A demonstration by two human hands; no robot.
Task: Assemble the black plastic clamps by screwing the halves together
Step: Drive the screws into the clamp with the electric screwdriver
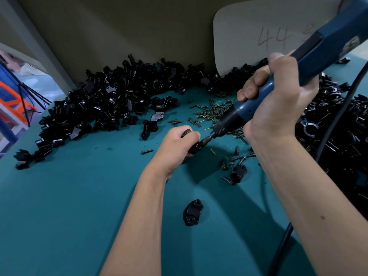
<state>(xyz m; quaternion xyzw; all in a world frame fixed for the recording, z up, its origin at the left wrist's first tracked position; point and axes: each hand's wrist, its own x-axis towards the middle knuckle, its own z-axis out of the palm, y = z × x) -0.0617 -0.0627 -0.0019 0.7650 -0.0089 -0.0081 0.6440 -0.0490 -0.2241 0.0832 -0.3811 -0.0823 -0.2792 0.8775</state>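
My left hand [177,145] grips a black plastic clamp [194,148] just above the teal table; most of the clamp is hidden by my fingers. My right hand [276,96] grips a blue electric screwdriver [310,62], held slanting down to the left. Its bit [205,140] touches the clamp on its right side. A loose clamp half [192,212] lies on the table near me, between my forearms. Another small black clamp part [238,173] sits among screws to the right.
A big heap of black clamp parts [111,100] runs across the back and left of the teal table [79,206]. More black parts [342,140] pile at the right. Loose screws [213,112] lie scattered in the middle. The screwdriver's black cable [286,236] trails down the right side.
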